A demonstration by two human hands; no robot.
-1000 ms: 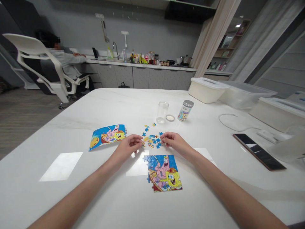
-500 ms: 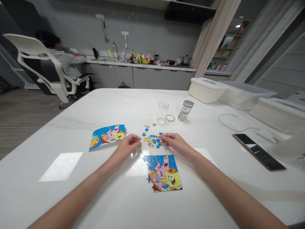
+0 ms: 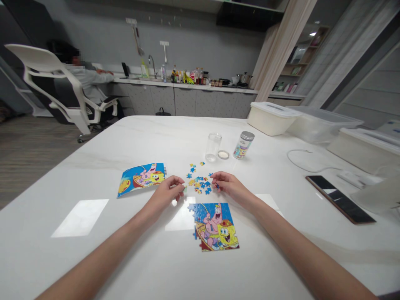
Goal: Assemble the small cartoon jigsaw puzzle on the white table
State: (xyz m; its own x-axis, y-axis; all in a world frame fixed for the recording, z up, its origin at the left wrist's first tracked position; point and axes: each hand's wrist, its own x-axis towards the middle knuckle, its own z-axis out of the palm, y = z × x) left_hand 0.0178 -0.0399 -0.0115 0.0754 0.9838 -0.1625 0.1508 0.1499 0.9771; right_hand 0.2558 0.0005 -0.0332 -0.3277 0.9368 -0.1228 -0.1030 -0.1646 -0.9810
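Between my hands lies a heap of loose jigsaw pieces (image 3: 198,182), blue and yellow. My left hand (image 3: 170,190) is closed at the heap's left side, a small pale-green puzzle piece (image 3: 185,189) pinched at its fingertips. On the heap's right side, my right hand (image 3: 227,183) has its fingers curled around a dark blue puzzle piece (image 3: 218,186). Nearer to me is a partly joined cartoon puzzle (image 3: 215,227), its left edge ragged with open tabs. A picture sheet (image 3: 142,179) with the same cartoon lies left of my left hand, slightly bent upward.
Behind the pieces stand a clear jar (image 3: 213,147), its lid (image 3: 223,155) and a printed can (image 3: 243,145). A phone (image 3: 339,199), a white cable (image 3: 308,168) and lidded bins (image 3: 273,118) occupy the right. A person (image 3: 90,81) sits at the far-left counter.
My right hand has lifted slightly and curled its fingers, and a dark blue piece now shows in them. The piece in my left hand shows more clearly; that hand has barely moved.
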